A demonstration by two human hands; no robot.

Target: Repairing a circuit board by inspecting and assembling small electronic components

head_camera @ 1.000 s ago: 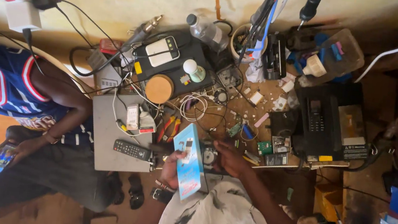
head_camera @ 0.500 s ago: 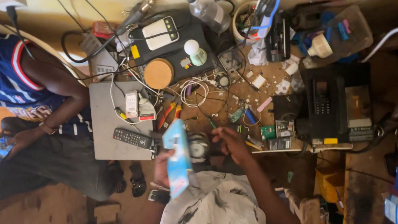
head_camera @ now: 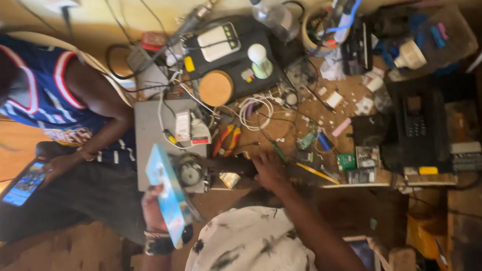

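Observation:
My left hand [head_camera: 153,207] grips a flat light-blue box [head_camera: 168,193], held tilted on edge just below the workbench; a dark band sits on that wrist. My right hand [head_camera: 269,168] reaches out from a white patterned sleeve and rests palm down at the bench's front edge, beside a dark object [head_camera: 230,165] and a round metal part [head_camera: 190,173]. Its fingers are hidden, so a grip cannot be made out. Small green circuit boards [head_camera: 346,161] and red-and-yellow pliers [head_camera: 226,140] lie just beyond it.
The bench is crowded: a grey flat device [head_camera: 146,133], a round wooden disc [head_camera: 216,88], a black unit with a white meter [head_camera: 222,42], a coiled white cable [head_camera: 257,107], a black desk telephone [head_camera: 417,126]. Another person in a blue jersey [head_camera: 43,99] sits at left holding a phone [head_camera: 24,182].
My left hand has shifted the blue box left and tilted it more on edge. My right hand slid a little further onto the bench. The view has drifted.

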